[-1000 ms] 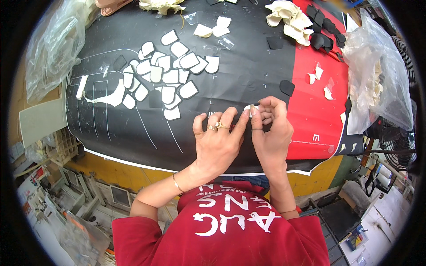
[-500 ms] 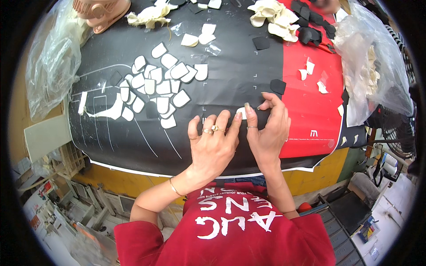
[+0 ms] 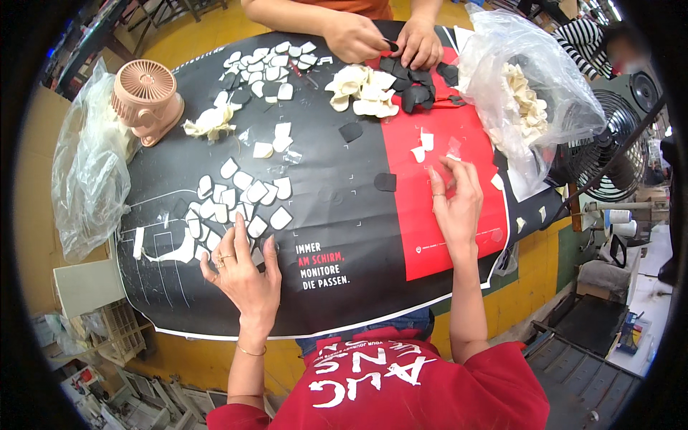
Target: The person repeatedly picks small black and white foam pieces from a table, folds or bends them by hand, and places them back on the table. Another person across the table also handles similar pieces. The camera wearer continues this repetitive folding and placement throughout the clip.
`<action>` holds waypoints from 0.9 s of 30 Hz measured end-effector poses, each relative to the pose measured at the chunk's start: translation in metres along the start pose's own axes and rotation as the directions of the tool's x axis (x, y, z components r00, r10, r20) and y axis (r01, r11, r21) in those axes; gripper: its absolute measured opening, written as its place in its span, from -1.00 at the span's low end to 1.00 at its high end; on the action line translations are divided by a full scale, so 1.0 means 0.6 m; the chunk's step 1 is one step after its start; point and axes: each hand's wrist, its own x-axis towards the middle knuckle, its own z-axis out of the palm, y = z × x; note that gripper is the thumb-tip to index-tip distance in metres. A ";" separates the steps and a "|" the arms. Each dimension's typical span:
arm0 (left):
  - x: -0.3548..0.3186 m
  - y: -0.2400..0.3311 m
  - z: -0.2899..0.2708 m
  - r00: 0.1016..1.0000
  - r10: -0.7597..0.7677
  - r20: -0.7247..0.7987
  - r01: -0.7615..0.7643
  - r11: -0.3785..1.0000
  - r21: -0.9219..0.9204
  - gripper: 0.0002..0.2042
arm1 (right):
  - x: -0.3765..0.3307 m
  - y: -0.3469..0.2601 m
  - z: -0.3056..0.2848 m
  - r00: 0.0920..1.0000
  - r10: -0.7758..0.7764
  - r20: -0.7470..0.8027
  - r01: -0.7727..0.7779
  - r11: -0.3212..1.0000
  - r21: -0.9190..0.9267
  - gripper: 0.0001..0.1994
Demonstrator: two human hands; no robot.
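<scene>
My left hand (image 3: 247,276), fingers spread, reaches to the near edge of a cluster of small white rounded pieces with dark edges (image 3: 208,208). Its index fingertip is at one of these pieces; whether it touches cannot be told. Over the red part of the mat (image 3: 421,244) my right hand (image 3: 459,201) is open, thumb and fingers apart. Just beyond its fingertips lies a small cream scrap (image 3: 454,149), with two white scraps (image 3: 423,145) to the left. A black rounded piece (image 3: 385,182) rests on the mat left of that hand.
Across the table another person's hands (image 3: 387,41) handle black pieces (image 3: 412,82), beside a cream heap (image 3: 364,89). A second white cluster (image 3: 266,66) lies far left. A pink fan (image 3: 145,100) and plastic bag (image 3: 89,165) stand left; another bag (image 3: 527,93) holds cream pieces at right.
My hands were together, pinching a white piece; now they are apart. The left has moved left to the cluster, the right onto the red area. The view has tilted up, showing the other person.
</scene>
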 end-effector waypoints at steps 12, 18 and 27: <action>-0.001 0.148 -0.010 0.961 0.231 0.154 -0.046 0.681 -0.731 -0.64 | 0.006 -0.011 0.017 0.977 0.066 0.205 -0.148 0.897 0.417 -0.70; 0.004 0.174 0.006 0.858 0.110 0.501 0.500 0.040 -0.865 -0.71 | -0.098 -0.087 -0.015 0.865 0.077 0.496 -0.464 0.497 0.733 -0.58; 0.016 0.136 0.002 0.927 0.188 0.325 0.215 0.442 -0.871 -0.81 | -0.103 -0.087 -0.034 0.933 -0.234 0.273 0.075 0.869 0.488 -0.59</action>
